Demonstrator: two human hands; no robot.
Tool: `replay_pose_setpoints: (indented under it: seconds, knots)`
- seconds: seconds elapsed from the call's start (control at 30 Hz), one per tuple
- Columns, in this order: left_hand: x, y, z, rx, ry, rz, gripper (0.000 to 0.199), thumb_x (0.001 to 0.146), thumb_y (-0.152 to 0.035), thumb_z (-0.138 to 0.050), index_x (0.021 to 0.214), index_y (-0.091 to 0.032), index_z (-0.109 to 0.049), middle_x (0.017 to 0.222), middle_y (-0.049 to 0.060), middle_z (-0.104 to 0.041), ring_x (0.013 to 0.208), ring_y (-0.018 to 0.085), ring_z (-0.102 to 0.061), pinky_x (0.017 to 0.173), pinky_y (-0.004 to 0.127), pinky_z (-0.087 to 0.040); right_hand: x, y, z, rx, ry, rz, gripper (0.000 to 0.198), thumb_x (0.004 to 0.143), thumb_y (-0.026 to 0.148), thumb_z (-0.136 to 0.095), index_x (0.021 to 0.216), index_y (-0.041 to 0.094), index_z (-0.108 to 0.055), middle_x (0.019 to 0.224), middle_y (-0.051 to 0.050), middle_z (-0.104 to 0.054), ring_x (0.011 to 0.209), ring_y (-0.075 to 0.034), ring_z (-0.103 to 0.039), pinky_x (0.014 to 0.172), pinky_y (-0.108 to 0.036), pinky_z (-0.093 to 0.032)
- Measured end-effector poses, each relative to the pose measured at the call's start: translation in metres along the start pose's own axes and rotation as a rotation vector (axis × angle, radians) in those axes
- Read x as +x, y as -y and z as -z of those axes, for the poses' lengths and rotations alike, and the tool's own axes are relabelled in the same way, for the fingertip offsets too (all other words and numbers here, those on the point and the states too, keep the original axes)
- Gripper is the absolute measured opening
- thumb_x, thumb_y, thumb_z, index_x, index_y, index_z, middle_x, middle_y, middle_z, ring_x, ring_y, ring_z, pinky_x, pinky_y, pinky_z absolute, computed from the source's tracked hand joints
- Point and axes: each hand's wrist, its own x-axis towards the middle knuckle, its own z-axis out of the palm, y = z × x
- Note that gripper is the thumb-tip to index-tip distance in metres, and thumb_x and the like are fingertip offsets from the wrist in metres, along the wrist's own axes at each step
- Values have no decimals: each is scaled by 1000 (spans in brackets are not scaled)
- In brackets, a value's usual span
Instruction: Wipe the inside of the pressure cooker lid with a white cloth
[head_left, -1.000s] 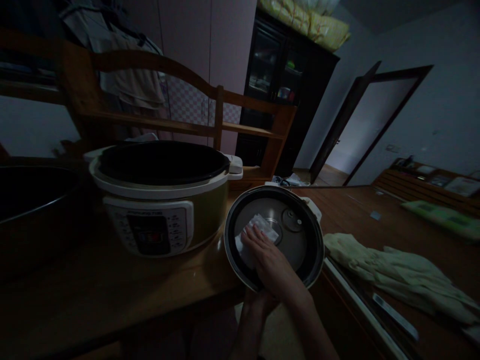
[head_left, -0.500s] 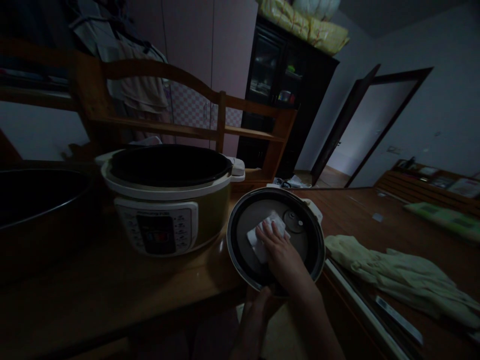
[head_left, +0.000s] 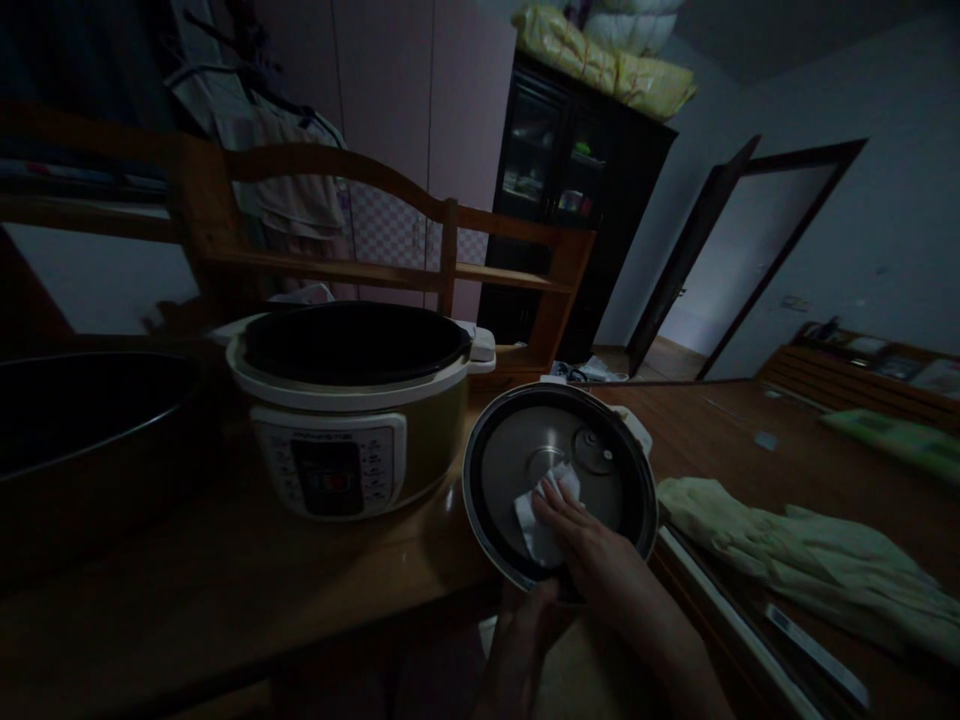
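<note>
- Since half a second ago, the right hand [head_left: 585, 535] and its white cloth [head_left: 534, 530] have shifted down the lid's inside, toward the near rim.
- Left hand [head_left: 527, 622]: thumb at the lower rim, other fingers hidden beneath; it appears to grip the lid, bracing it against the push from above.
- Right hand: laid flat, fingers almost straight, pinning the cloth to the metal rather than clutching it, probably to spread pressure.
- Round lid [head_left: 510, 470]: tilted beside the table [head_left: 360, 580], inner face toward the person, likely so the hand can reach it.
- Just left, the uncovered cooker [head_left: 435, 445] stands upright, its panel facing the person, handy for the controls.
- Behind it runs a wooden rack [head_left: 448, 250].
</note>
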Motion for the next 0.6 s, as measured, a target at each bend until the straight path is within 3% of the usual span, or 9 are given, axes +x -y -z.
replay_pose_setpoints:
  seconds: [0.13, 0.3, 0.4, 0.5, 0.6]
  knots:
    - [-3, -2, 1, 10, 4, -6, 48, 61, -25, -88, 106, -21, -72, 105, 9, -75, 114, 33, -65, 102, 41, -49, 6, -24, -3, -49, -127, -111, 77, 83, -3, -32, 157, 17, -29, 164, -9, -26, 152, -21, -16, 122, -43, -30]
    - [-3, -2, -3, 34, -17, 2, 58, 56, -26, -88, 111, -22, -71, 103, 8, -76, 107, 32, -69, 102, 44, -50, 39, -29, -9, -75, -223, -15, 75, 86, -1, -35, 158, 14, -23, 165, -12, -23, 153, -23, -10, 122, -47, -29]
    - [-1, 1, -4, -3, -25, 19, 58, 59, -27, -86, 114, -22, -69, 102, 7, -76, 102, 29, -71, 100, 44, -52, 55, -14, -9, -107, -223, 13, 65, 91, 5, -39, 156, 15, -32, 164, -14, -26, 153, -28, -13, 121, -54, -29]
    - [2, 4, -2, -13, -14, 4, 57, 60, -28, -86, 114, -22, -69, 101, 7, -76, 105, 29, -70, 100, 42, -52, 52, 13, 15, -121, -317, -11, 53, 97, 15, -43, 149, 22, -44, 161, -12, -34, 151, -33, -22, 118, -64, -27]
    - [4, 5, 1, 18, -7, -19, 56, 57, -27, -87, 110, -21, -70, 104, 8, -76, 112, 31, -67, 101, 42, -51, 16, 45, 62, -49, -622, 50, 48, 100, 21, -41, 148, 26, -47, 161, -7, -34, 149, -27, -32, 119, -55, -34]
